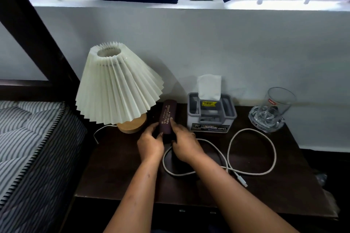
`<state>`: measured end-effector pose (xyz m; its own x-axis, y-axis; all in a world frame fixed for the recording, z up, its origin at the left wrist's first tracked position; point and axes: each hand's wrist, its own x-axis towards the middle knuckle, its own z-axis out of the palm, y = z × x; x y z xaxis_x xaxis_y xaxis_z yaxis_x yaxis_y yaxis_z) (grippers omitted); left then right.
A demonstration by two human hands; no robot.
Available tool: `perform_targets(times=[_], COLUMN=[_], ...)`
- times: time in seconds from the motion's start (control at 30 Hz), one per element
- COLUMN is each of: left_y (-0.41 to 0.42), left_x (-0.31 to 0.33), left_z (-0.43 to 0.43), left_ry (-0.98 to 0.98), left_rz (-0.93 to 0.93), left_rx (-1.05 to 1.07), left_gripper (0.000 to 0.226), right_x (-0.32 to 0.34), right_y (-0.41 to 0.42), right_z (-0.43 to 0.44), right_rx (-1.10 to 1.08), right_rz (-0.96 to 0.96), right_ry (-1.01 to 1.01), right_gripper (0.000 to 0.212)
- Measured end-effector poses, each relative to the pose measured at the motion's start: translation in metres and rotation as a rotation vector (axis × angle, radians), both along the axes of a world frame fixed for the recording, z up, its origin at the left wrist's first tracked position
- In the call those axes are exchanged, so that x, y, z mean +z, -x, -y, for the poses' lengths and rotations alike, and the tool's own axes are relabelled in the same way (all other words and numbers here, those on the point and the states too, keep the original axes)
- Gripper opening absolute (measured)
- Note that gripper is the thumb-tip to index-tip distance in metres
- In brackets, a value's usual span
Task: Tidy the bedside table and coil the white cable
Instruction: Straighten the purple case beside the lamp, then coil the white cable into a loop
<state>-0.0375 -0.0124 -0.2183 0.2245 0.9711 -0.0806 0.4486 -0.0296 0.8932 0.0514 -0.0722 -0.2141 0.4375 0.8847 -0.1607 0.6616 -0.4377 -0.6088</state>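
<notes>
A maroon glasses case (168,114) with gold lettering lies on the dark bedside table (117,172), between the lamp and the tissue holder. Both hands grip its near end: my left hand (150,143) on its left side, my right hand (184,143) on its right with the thumb on top. The white cable (251,152) lies in two loose loops on the table to the right of my hands. Its plug end (243,180) points toward the front right. Part of the left loop is hidden under my right hand.
A lamp with a pleated cream shade (117,85) and wooden base (131,126) stands at the back left, its thin cord (99,132) trailing left. A grey tissue holder (211,114) and a glass (273,108) stand by the wall. A striped mattress (32,147) lies left.
</notes>
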Motion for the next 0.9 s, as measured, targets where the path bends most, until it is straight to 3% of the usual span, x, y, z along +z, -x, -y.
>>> perform_targets(times=[0.17,0.27,0.37,0.57,0.7,0.9], left_y=[0.006,0.011,0.018,0.022,0.038,0.064], left_x=[0.005,0.009,0.015,0.033,0.04,0.045], left_z=[-0.001,0.001,0.012,0.044,0.069,0.093], left_ry=[-0.058,-0.117,-0.166,-0.246,-0.255,-0.236], left_rz=[-0.014,-0.064,-0.073,-0.14,-0.199,-0.262], left_rx=[0.004,-0.041,-0.11,-0.376,-0.465,-0.504], left_gripper=[0.034,0.035,0.035,0.037,0.04,0.037], right_x=[0.01,0.025,0.041,0.042,0.045,0.045], right_y=[0.005,0.002,-0.007,-0.017,-0.024,-0.02], right_z=[0.003,0.013,0.03,0.083,0.104,0.125], right_rx=[-0.099,-0.133,-0.11,-0.057,-0.01,0.075], right_rz=[-0.023,-0.004,0.087,0.186,0.116,0.291], right_ry=[0.012,0.056,0.274,0.614,0.546,0.544], right_gripper=[0.072,0.051,0.034,0.05,0.049,0.029])
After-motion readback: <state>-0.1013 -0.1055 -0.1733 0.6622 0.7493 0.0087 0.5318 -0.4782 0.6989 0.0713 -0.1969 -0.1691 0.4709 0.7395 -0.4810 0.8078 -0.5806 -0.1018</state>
